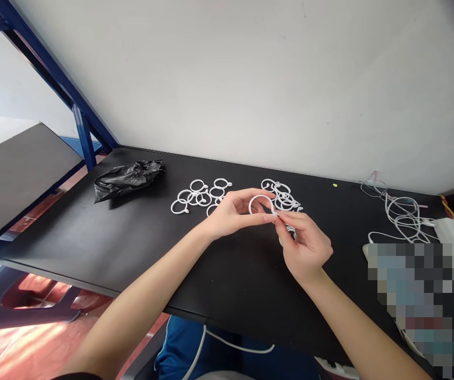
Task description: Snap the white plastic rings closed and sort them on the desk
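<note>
My left hand (232,214) and my right hand (303,243) both pinch one white plastic ring (259,199) above the black table (132,248). The left fingers grip the ring's left side; the right fingertips close on its small clasp at the lower right. Another white ring seems tucked in my right palm, partly hidden. A loose group of white rings (199,198) lies just beyond my left hand. A second pile of white rings (282,195) sits behind the held ring.
A crumpled black plastic bag (126,179) lies at the table's left rear. White cables (403,216) coil at the right, near a white box and a blurred-out patch. A white wall runs behind the table. A blue metal frame (82,134) rises at the left.
</note>
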The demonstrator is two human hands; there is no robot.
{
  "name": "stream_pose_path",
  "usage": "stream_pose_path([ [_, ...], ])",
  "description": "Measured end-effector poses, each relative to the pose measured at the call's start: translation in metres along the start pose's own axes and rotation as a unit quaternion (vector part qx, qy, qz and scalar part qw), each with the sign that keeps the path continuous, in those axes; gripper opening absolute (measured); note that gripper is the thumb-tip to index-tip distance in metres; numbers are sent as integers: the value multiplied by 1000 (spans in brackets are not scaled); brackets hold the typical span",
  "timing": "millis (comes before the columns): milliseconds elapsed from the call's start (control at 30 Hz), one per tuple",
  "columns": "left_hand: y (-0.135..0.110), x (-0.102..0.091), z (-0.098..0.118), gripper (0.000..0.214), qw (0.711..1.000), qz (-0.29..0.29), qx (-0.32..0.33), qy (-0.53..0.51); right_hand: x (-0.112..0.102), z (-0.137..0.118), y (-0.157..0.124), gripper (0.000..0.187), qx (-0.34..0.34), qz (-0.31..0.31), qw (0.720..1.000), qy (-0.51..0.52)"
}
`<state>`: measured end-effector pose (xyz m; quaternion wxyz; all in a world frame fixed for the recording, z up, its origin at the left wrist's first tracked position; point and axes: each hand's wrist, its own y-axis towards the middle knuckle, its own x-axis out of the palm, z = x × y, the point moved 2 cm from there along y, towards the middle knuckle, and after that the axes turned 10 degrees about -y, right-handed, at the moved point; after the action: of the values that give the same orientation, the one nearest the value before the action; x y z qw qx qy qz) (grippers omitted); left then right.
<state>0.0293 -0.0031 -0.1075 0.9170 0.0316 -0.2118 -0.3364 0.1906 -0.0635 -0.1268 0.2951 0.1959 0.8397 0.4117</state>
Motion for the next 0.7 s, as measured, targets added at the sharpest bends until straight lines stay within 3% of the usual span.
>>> stream_pose_path([
  [333,-2,1,3,59,996,-3,23,90,0,-1,0,28,16,6,1000,21],
  [700,-5,2,10,35,978,40,92,185,-3,-5,3,35,-26,-2,999,22],
])
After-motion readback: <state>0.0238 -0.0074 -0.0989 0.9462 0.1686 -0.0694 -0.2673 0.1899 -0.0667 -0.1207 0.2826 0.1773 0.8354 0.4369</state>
